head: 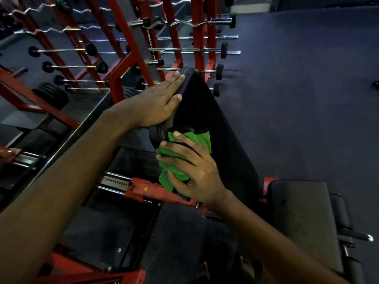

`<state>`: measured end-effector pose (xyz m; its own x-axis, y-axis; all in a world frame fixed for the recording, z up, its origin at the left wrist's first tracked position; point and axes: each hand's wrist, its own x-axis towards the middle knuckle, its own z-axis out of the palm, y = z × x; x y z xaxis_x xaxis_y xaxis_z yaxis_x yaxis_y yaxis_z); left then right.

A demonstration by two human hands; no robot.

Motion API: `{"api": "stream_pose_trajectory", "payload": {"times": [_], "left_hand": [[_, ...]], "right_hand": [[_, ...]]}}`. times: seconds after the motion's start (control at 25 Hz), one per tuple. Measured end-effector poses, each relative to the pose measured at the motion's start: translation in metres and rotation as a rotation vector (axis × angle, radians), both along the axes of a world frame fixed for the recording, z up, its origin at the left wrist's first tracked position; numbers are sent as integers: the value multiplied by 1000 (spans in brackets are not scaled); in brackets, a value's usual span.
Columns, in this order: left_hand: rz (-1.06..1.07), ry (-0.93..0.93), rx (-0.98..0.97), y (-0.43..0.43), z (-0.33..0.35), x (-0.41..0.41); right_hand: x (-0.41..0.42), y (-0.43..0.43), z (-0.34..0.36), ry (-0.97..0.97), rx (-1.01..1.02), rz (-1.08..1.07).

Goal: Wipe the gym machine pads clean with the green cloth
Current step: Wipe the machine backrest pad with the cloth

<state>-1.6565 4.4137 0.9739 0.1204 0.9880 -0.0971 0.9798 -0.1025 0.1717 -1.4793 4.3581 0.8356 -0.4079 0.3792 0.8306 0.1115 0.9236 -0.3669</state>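
Red racks full of barbells, black weight plates stacked on the ground, dark blue floor

wide open floor right of the pad, nothing in the way there. the pad's dark face is bare from its top corner down to the seat, which closes off the lower right. the left side is tight: left hand flat along the upper left edge, right hand gripping the cloth against that edge lower down, a short gap between them. red rack posts and barbell ends crowd close by the pad's top. under the right hand, the red frame and chrome rods bar the way.
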Motion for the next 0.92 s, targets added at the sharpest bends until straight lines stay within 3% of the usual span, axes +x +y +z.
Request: {"api": "stream_pose_trajectory", "payload": {"times": [0.12, 0.28, 0.44, 0.6, 0.76, 0.92], "left_hand": [[-5, 71, 40, -7, 4, 6], [-133, 364, 155, -22, -15, 29], [-142, 370, 232, -24, -23, 29], [-162, 404, 285, -26, -28, 30], [-163, 406, 305, -26, -29, 31], [-172, 385, 319, -28, -29, 32]], "right_hand": [[20, -6, -28, -18, -69, -10], [13, -2, -14, 97, -165, -23], [17, 3, -28, 63, -150, 7], [37, -3, -61, 110, -328, -50], [19, 5, -28, 269, -464, -81], [20, 11, -29, 186, -433, -77]]}}
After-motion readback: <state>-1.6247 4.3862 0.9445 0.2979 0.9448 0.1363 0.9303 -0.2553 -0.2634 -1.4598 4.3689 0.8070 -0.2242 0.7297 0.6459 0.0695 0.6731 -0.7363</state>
